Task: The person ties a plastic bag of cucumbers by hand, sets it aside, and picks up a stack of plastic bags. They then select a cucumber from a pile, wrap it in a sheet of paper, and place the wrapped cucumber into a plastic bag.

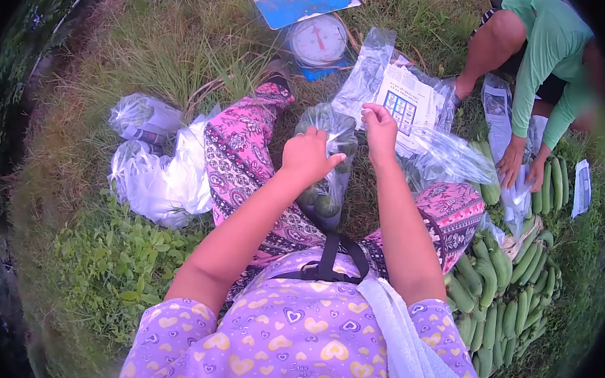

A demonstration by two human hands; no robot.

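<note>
Between my knees stands a clear plastic bag point(331, 184) filled with green vegetables, their rounded ends showing through the film. My left hand point(307, 154) is closed on the upper left part of this bag, its thumb sticking out to the right. Just right of the bag, my right hand point(379, 130) is raised with thumb and fingers pinched together. Whatever those fingers hold, if anything, is too small to make out. Behind the right hand lie printed paper sheets point(413, 98) on clear plastic, and another clear bag point(440, 161) rests beside my right knee.
A dial scale point(318, 41) with a blue tray point(306, 3) stands ahead. White and clear plastic bags point(165, 171) lie left of my leg. At right, long green vegetables point(503, 304) are heaped on the grass, and a crouching person in a green top point(559, 39) handles a plastic bag.
</note>
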